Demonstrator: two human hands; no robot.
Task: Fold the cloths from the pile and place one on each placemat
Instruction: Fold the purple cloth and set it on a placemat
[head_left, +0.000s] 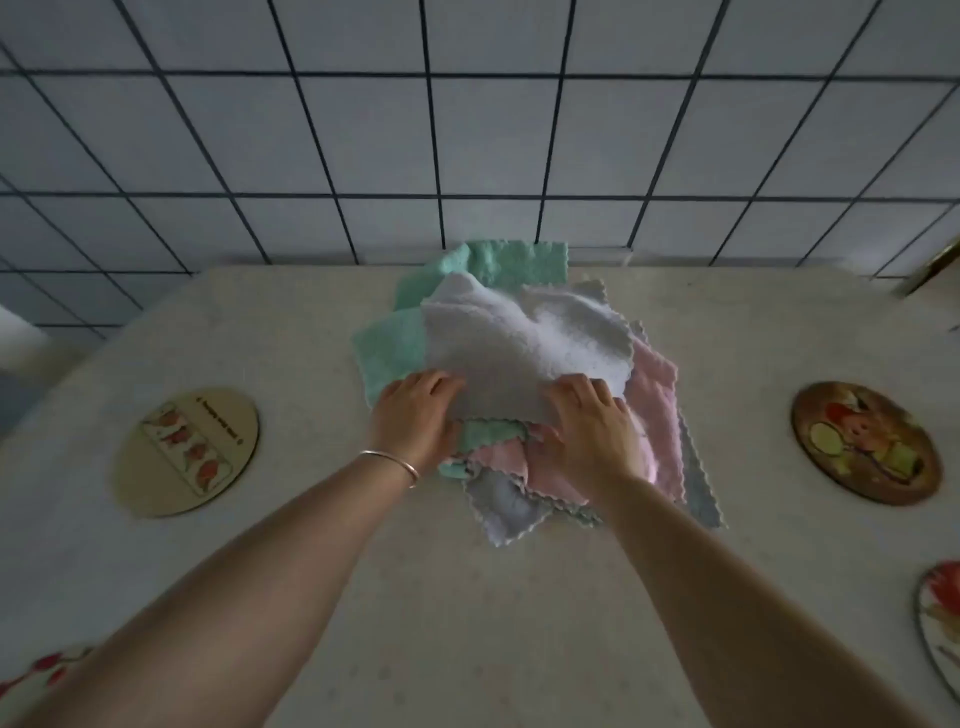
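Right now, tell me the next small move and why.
Probably lift the white cloth off the pile toward you: left hand and right hand already pinch its near edge, it lies topmost, and no placemat holds a cloth.

Dim, flat indoor light; soft overall blur; wide-angle bending toward edges.

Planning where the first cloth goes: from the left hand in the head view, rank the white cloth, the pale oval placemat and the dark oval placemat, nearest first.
1. White cloth, on top of the pile, under the left hand.
2. Pale oval placemat, on the table's left.
3. Dark oval placemat, far right, beyond the right hand.
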